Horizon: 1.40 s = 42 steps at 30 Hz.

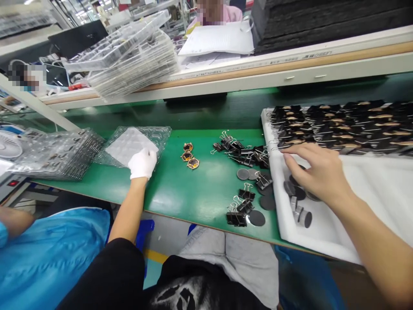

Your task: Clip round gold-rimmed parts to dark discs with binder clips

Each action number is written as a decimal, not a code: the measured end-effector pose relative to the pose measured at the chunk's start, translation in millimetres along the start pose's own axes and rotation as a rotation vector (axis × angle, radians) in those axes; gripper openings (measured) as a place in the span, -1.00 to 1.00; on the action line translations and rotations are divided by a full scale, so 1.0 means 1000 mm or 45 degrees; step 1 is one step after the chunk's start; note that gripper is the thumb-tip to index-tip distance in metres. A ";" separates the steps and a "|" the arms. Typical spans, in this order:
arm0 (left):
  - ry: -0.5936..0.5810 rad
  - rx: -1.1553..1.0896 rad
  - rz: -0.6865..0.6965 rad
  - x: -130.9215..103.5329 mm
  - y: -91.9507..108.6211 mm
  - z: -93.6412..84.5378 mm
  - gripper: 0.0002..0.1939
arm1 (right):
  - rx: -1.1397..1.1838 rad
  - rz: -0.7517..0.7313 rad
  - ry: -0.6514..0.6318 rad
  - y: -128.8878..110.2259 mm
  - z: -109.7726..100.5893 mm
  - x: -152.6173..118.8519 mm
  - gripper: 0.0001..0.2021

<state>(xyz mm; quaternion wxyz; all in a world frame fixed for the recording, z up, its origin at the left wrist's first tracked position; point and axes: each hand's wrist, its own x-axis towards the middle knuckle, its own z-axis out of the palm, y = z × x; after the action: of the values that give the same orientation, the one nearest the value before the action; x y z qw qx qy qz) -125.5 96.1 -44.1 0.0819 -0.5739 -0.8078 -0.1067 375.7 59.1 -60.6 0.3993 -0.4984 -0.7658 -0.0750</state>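
My left hand (143, 164), in a white glove, rests at the right corner of a white sheet (129, 144) on a clear plastic tray (163, 133). Its fingers are curled, and what they hold, if anything, is hidden. My bare right hand (318, 170) is over the white foam tray (364, 172). Thumb and index finger pinch close together at the wire handle of a binder clip (276, 149) at the front left of the clipped rows. Three gold-rimmed watch heads (186, 156) lie between my hands. Loose black binder clips (245, 155) are heaped beside the foam tray.
Dark round discs (257, 218) and more clips (236, 219) lie near the table edge. Grey cylinders (305, 218) sit in the foam tray. Stacked clear trays (61, 155) stand at left. A shelf (226, 79) crosses behind. A co-worker's blue sleeve (64, 249) is close on my left.
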 end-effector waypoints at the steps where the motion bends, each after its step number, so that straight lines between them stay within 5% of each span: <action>1: 0.030 -0.018 0.045 -0.004 0.006 0.000 -0.51 | 0.013 0.015 -0.018 -0.001 0.001 0.000 -0.75; 5: 0.003 -0.134 0.449 -0.022 0.051 0.013 -0.47 | 0.042 -0.017 -0.070 -0.006 0.001 -0.002 -0.79; 9: -0.152 -0.181 0.770 -0.035 0.099 0.029 -0.14 | 0.040 -0.029 -0.127 -0.011 -0.002 -0.003 -0.80; 16: -0.288 -0.277 1.008 -0.040 0.152 0.035 -0.36 | 0.171 -0.078 -0.348 -0.037 -0.010 0.001 -0.86; 25: -0.241 -0.324 1.053 -0.036 0.155 0.036 -0.34 | 0.029 -0.261 -0.700 -0.054 0.001 -0.004 -0.80; 42: -0.301 -0.364 1.045 -0.032 0.155 0.033 -0.52 | 0.197 -0.228 -0.775 -0.044 -0.006 -0.002 -0.79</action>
<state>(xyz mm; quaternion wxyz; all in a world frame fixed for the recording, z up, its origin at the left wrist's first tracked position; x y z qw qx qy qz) 31.6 125.3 -72.1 -0.0554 -0.8606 -0.4943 -0.1095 343.2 32.9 -45.0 0.1805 -0.3969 -0.8943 0.1009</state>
